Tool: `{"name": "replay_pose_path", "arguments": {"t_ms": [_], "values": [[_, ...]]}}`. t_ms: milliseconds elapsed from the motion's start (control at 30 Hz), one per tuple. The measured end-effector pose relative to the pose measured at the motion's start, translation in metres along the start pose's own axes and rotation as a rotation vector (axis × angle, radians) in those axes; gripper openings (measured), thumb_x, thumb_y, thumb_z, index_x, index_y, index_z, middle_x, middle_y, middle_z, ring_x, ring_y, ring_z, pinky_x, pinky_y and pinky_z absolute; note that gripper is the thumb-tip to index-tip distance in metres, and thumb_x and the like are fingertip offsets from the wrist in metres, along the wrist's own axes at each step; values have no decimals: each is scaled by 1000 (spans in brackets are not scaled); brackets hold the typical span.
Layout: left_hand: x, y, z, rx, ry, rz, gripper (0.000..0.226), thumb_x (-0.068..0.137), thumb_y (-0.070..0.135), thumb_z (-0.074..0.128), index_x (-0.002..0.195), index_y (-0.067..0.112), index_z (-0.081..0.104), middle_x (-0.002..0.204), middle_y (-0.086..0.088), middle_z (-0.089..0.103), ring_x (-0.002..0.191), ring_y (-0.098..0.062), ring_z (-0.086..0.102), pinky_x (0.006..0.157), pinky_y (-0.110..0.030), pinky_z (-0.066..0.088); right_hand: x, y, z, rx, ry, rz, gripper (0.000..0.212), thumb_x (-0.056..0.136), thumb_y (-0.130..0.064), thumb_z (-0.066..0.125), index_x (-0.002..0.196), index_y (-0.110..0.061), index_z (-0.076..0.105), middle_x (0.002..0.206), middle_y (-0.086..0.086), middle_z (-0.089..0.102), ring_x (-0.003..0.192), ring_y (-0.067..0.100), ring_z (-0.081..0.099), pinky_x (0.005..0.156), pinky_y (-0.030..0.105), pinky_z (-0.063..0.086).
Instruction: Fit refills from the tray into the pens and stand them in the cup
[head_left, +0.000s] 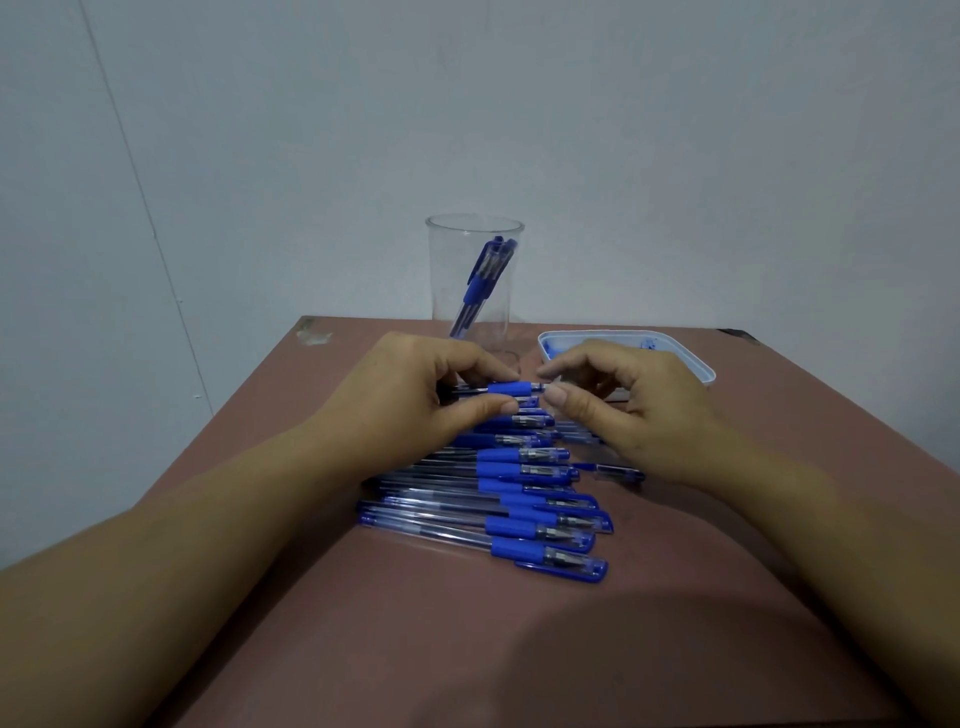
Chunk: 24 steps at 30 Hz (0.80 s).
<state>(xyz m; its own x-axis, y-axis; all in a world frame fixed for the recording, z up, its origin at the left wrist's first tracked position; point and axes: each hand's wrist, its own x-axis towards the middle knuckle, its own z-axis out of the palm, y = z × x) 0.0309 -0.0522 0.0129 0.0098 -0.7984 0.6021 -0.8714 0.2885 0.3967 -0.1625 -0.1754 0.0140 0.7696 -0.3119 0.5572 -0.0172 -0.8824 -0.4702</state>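
Held pen (514, 388): no readable text.
Pens (519, 512) below the grip: nothing legible.
Cup (475, 312), tray (698, 364) beyond the grip: nothing legible.

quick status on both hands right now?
left hand: grips the pen by its barrel.
right hand: thumb and forefinger pinch the tip end of the same pen.

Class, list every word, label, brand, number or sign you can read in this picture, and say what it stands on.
No text here can be read.
Pens lying on the table: any barrel print is too small and blurred.
Pen pinched by the left hand and right hand: no legible mark.
Clear cup: no label shows.
White tray: no text shows.
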Motion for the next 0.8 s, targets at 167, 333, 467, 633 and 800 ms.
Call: {"name": "replay_pose_path", "arguments": {"t_ms": [167, 333, 467, 633, 800], "values": [[0, 0, -1, 5, 2, 13, 37, 77, 54, 60, 103, 33, 74, 74, 34, 59, 70, 3, 60, 60, -6, 43, 0, 0, -1, -57, 5, -32, 23, 88, -24, 69, 92, -44, 58, 92, -21, 64, 83, 9, 63, 72, 20, 51], [0, -1, 0, 7, -10, 17, 41, 75, 59, 58, 103, 34, 74, 76, 30, 61, 73, 0, 62, 61, -8, 45, -1, 1, -1, -11, -14, 2, 10, 88, -46, 54, 90, -42, 62, 86, -22, 67, 80, 3, 64, 67, 12, 46], [-1, -3, -1, -7, 1, 15, 34, 77, 52, 63, 103, 33, 74, 78, 31, 63, 71, 2, 62, 59, -6, 42, -3, 3, -2, 3, 19, -3, 21, 84, -33, 71, 97, -44, 59, 90, -16, 64, 80, 10, 62, 71, 19, 51], [-1, -3, 2, -12, 6, 8, 20, 80, 40, 73, 100, 35, 75, 77, 28, 66, 67, -4, 63, 58, -10, 45, -3, 8, -2, -85, -11, -6, 19, 89, -25, 69, 92, -42, 62, 91, -18, 66, 84, 8, 64, 69, 21, 50], [-1, -3, 2, -27, -5, -2, 19, 81, 38, 74, 100, 35, 75, 81, 23, 70, 68, -6, 65, 59, -11, 46, -5, 7, -2, -10, 19, -12, 22, 84, -29, 73, 98, -42, 63, 92, -19, 66, 85, 9, 65, 72, 20, 52]]}}
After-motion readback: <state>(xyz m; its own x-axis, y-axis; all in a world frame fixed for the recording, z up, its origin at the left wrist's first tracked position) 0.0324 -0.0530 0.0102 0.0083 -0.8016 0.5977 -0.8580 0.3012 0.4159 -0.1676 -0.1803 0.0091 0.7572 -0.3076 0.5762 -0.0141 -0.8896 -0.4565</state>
